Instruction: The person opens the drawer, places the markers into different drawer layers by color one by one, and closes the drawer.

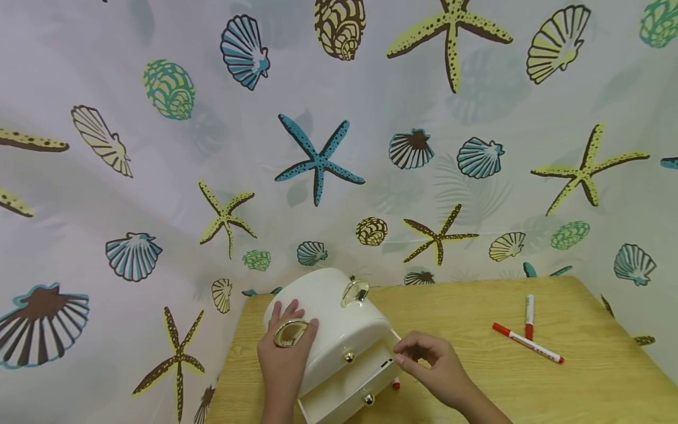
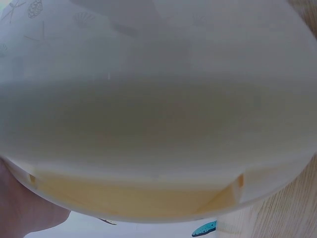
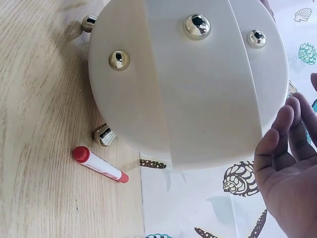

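A white rounded drawer box (image 1: 331, 306) with gold ring ornaments on top stands on the table, one drawer (image 1: 339, 391) pulled out. My left hand (image 1: 286, 359) rests on its top with the fingers spread around a gold ring (image 1: 290, 334). Beside the drawer's right end is my right hand (image 1: 431, 365), thumb and fingertips close to its edge. A small dark object (image 1: 386, 363) shows inside that end of the drawer. In the right wrist view, the right hand's fingers (image 3: 292, 124) are loosely bent and hold nothing. The box's white surface fills most of the left wrist view.
Two white markers with red caps, one lying flat (image 1: 529, 343) and one behind it (image 1: 529, 312), are on the wooden table (image 1: 450, 312) at the right. Another red-and-white marker (image 3: 101, 166) lies near the box's gold foot (image 3: 104, 135). A shell-patterned curtain (image 1: 371, 200) surrounds the table.
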### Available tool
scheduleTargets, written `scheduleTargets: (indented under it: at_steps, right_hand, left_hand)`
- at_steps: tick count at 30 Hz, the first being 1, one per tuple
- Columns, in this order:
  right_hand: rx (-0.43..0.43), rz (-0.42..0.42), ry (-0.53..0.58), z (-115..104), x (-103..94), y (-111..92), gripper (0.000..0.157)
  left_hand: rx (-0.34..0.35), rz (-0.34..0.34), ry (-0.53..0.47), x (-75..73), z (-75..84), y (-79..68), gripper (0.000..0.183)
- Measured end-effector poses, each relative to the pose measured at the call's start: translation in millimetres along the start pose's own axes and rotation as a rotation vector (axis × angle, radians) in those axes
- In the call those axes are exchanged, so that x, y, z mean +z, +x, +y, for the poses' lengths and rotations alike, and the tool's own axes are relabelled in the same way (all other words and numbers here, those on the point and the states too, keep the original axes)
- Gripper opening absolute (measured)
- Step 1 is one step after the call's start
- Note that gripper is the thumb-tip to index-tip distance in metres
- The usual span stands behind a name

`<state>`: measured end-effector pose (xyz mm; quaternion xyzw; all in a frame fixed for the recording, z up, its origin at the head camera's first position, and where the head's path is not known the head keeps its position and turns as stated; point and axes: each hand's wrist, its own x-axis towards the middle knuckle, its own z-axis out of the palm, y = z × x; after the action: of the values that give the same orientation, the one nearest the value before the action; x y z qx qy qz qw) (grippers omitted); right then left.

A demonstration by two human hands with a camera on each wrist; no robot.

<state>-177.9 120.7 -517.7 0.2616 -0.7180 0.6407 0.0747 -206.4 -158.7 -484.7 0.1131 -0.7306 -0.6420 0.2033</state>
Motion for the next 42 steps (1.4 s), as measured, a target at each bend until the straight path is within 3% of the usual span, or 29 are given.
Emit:
scheduleTargets:
  at_steps: [5,9,14,21,32,42]
  right_hand:
    - [-0.032,-0.064,0.037,3,2.2,-3,0.01]
    - [-0.005,-0.122,0.09,8,4.2,-7,0.007]
    - [0.06,-0.174,0.175,16,7.6,-11,0.015]
    - [0.149,-0.257,0.208,26,18.1,-20,0.02]
    - [0.444,-0.419,0.189,30,31.0,-22,0.037]
    - [0.489,-0.459,0.223,34,40.2,-23,0.04]
  left_hand:
    - [0.005,0.003,-0.003,-0.2,0.4,-0.4,0.038]
    - [0.001,0.002,-0.001,0.0,0.5,-0.5,0.039]
    - [-0.007,0.003,0.007,0.0,1.3,0.1,0.039]
    - [-0.007,-0.002,0.01,-0.4,3.1,-0.6,0.038]
    - [0.002,-0.001,0.007,0.5,-1.4,0.8,0.039]
    - [0.006,0.001,0.016,1.1,-1.7,1.2,0.039]
